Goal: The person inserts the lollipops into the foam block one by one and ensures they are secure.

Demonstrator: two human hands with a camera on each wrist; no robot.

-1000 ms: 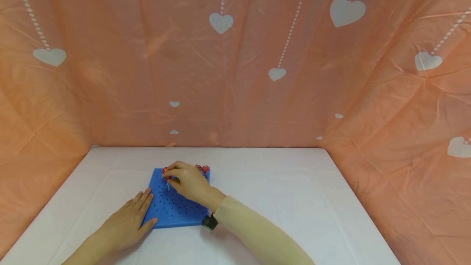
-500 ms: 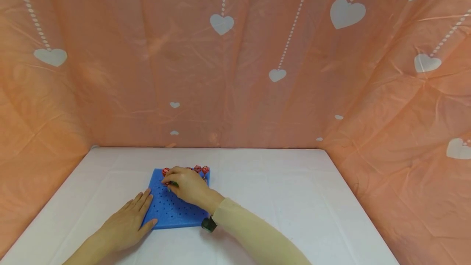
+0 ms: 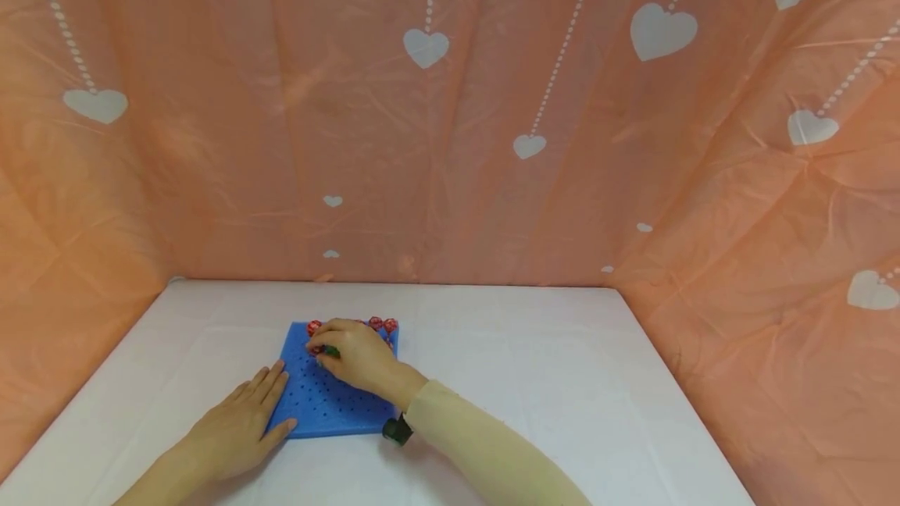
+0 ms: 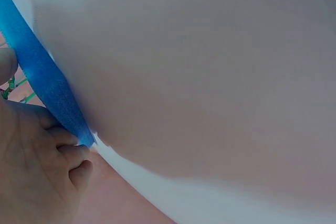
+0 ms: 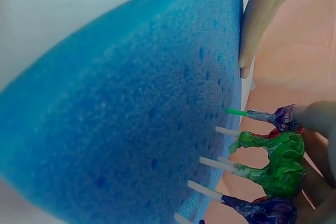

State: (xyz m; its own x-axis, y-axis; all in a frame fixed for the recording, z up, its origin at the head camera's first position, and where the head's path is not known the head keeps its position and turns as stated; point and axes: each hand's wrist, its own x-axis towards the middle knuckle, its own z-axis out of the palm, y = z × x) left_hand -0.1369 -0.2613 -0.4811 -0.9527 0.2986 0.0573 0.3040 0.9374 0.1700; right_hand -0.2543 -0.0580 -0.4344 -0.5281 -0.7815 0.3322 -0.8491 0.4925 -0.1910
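In the head view my right hand [image 3: 360, 354] is over the back left part of a blue foam block [image 3: 326, 404] full of small holes. Its thumb and fingers pinch a dark-wrapped lollipop [image 5: 285, 117] with a green stick. That stick points down at the foam and its tip meets the surface; how deep it sits I cannot tell. Green-wrapped lollipops [image 5: 283, 174] and a purple-wrapped lollipop [image 5: 268, 211] stand in the foam beside the fingers. Along the back edge are several red-wrapped lollipops [image 3: 314, 327]. My left hand [image 3: 235, 429] rests against the block's left edge, fingers straight.
The block lies on a white table [image 3: 534, 397]. Behind and at both sides hangs an orange curtain [image 3: 478, 201] with white hearts. A dark object [image 3: 398, 431] shows under the right wrist, by the block's front right corner.
My right hand has sunk slightly toward the foam with the lollipop, and less of the stick shows under the fingers. My left hand stays at the block's edge.
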